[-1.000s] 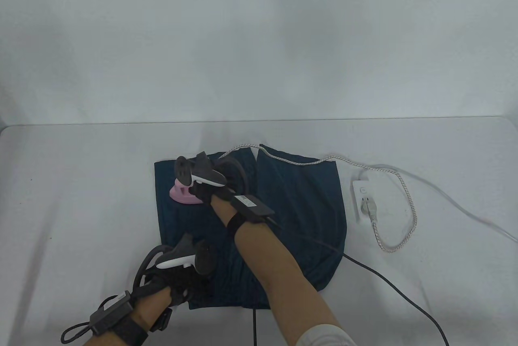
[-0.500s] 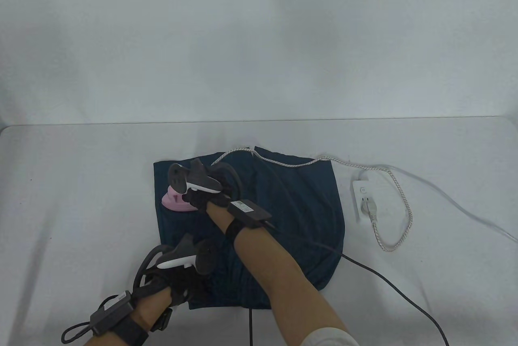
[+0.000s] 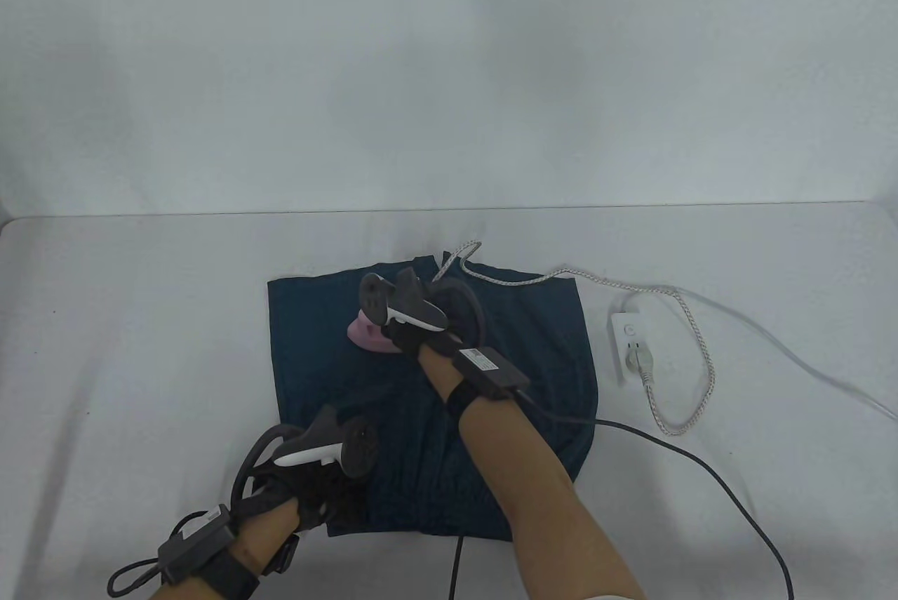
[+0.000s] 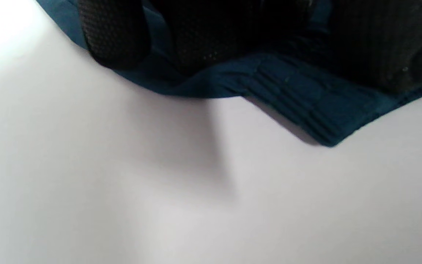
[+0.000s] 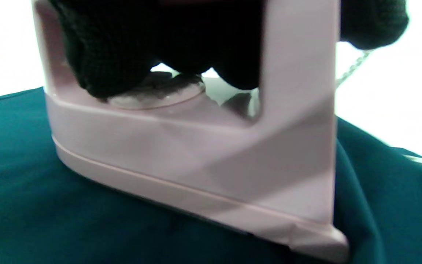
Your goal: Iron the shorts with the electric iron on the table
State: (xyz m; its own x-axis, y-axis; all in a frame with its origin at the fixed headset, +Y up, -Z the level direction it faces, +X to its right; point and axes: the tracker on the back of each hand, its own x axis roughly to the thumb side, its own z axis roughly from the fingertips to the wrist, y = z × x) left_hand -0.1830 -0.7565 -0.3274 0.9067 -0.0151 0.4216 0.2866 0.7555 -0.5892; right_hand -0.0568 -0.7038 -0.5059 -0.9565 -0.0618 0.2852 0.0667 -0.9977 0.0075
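Flat on the pale grey table lie the dark teal fabric shorts, spread near the table's middle with the ribbed waistband toward the person. On the far half of the shorts stands the small pink plastic electric iron, its soleplate down on the cloth. The right hand, in a black knit sensor glove with a grey-and-white tracker on its back, grips the iron's handle; in the right wrist view the gloved fingers curl through the handle opening above the pink body, and teal cloth lies all round the base.

The left hand, gloved the same way, rests on the near left corner of the shorts by the waistband. In the left wrist view its dark fingers press down flat on the cloth, just inside the hem, with the ribbed band jutting out over the bare table. The fingers lie extended on the fabric and pinch nothing that can be seen.

A braided white-and-beige cord runs from behind the iron across the far edge of the shorts and loops round to a white power strip lying on the table just right of the shorts, where its plug sits in a socket. A black cable trails from the right wrist off the near edge.
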